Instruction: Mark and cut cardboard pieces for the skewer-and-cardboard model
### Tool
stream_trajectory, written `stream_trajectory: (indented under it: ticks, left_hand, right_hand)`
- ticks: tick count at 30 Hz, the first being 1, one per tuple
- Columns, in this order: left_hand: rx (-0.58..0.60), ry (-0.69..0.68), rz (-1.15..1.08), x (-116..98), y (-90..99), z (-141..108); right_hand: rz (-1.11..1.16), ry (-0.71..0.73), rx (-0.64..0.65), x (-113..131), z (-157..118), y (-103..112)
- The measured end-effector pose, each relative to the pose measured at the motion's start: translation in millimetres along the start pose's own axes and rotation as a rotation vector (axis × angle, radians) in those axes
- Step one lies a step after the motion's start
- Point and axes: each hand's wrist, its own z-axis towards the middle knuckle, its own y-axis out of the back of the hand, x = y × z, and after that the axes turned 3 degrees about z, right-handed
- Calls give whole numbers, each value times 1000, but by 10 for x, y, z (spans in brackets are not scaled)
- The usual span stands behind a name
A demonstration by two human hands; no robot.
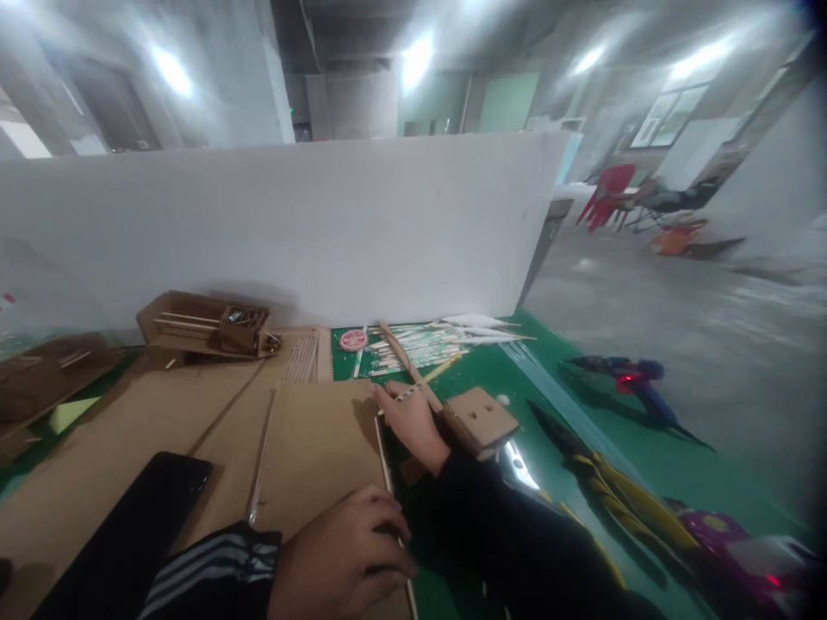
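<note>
My left hand lies over the right edge of a flat cardboard sheet. Its fingers curl down onto a thin wooden stick running along that edge; the thumb is hidden. Farther up, my right hand is closed in a pinch around a slim yellow pencil with a dark-striped section. Its fingertips are by the stick's far end. Just right of this hand sits a small cardboard box with two holes, joined to a long brown strip.
Thin sticks and a round red-and-white item lie behind. A cardboard tray stands back left, a black phone-like slab front left. Yellow-handled pliers and glue guns are right. A white panel bounds the back.
</note>
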Motion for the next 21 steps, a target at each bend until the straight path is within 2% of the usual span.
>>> stream_trajectory:
  ticks: [21]
  left_hand:
    - [15, 5, 18, 16, -6, -6]
  right_hand:
    - [-113, 34, 8, -90, 18, -67]
